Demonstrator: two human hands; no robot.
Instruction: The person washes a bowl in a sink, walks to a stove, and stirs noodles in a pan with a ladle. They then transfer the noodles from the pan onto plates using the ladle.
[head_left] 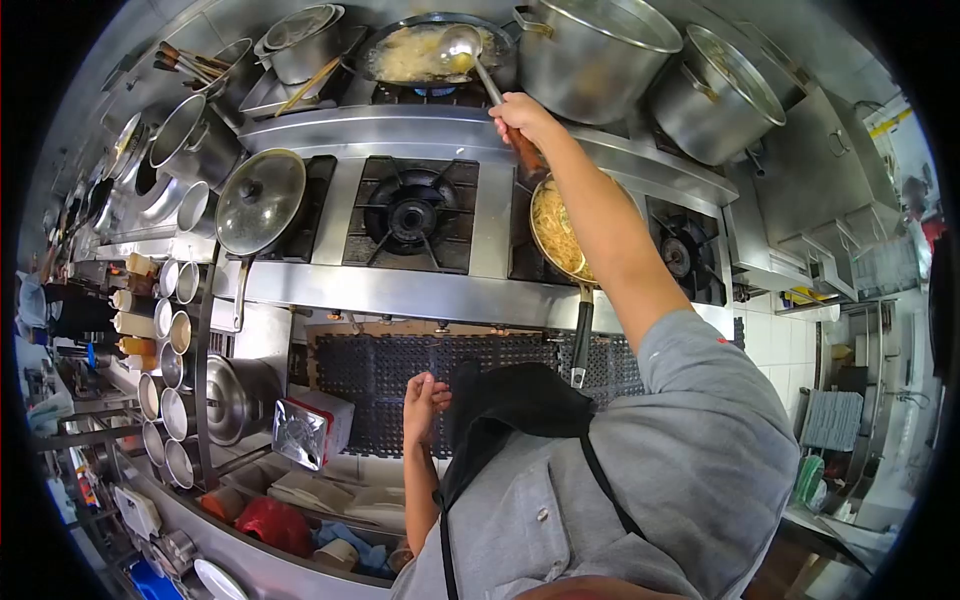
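Grey cloth and a black apron (520, 400) filled the near edge of the view. Beside the apron hung the left hand (424, 398), its fingers (438, 392) loosely curled; whether they caught the apron's edge could not be told. Below it lay a black rubber mat (390, 375) on the floor.

At the front of the steel stove (400, 290) sat a frying pan (556, 232) holding pale yellow noodles, its black handle pointing back towards the person. The middle burner (410, 210) stood bare, and to its left a pan under a steel lid (260, 200) hid its contents. Down the left side ran a row of small steel tubs (172, 340), too small to see into.

Farther on, the right hand (520, 115) reached over the noodle pan, fingers wrapped tightly round the wooden grip of a ladle (478, 70). The ladle's bowl rested in a wide back pan (425, 52) filled with pale, yellowish food. Just beside that pan stood two large steel pots (595, 55), their insides out of sight, and at far left a pot of utensils (225, 62).
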